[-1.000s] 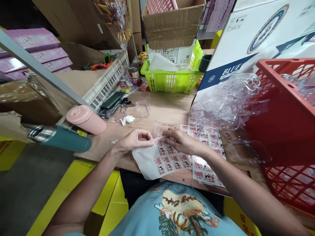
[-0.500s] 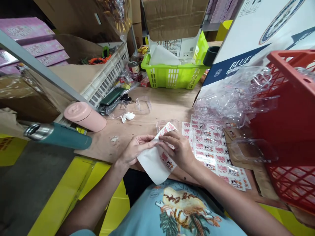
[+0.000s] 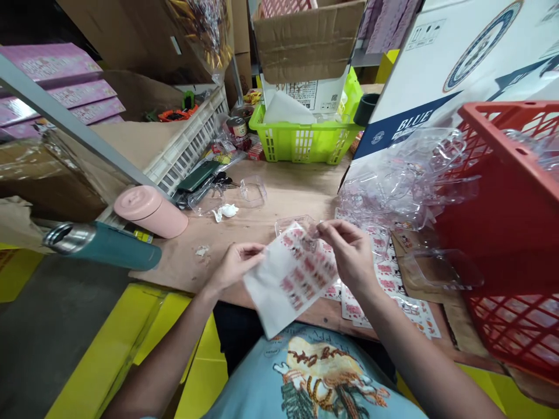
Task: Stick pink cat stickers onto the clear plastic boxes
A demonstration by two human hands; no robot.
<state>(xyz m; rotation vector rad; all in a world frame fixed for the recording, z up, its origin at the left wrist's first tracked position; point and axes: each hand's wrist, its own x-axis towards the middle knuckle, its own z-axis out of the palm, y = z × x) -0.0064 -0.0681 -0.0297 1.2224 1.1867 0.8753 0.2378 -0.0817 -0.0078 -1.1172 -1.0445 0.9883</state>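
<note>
My left hand (image 3: 238,265) pinches the left edge of a sticker sheet (image 3: 273,291), which is white with rows of small red and dark prints and hangs tilted over the table's front edge. To the right of it, my right hand (image 3: 353,251) is closed in a pinch on a see-through sticker (image 3: 311,240) over the sheet's upper part. The sticker is blurred, and whether it still touches the sheet I cannot tell. Behind the sheet lies a transparent plastic case (image 3: 283,223). More printed sheets (image 3: 388,270) are spread under and beyond my right forearm.
Transparent plastic shells (image 3: 393,180) pile up against a white carton (image 3: 393,105) and a red crate (image 3: 510,233) on the right. A lime basket (image 3: 305,139) stands at the back. A pink tumbler (image 3: 151,210) and a teal bottle (image 3: 113,247) lie at the left edge.
My right hand has moved right and away from my left, drawing a see-through sticker with it. The sheet has unfolded and shows more of its printed side.
</note>
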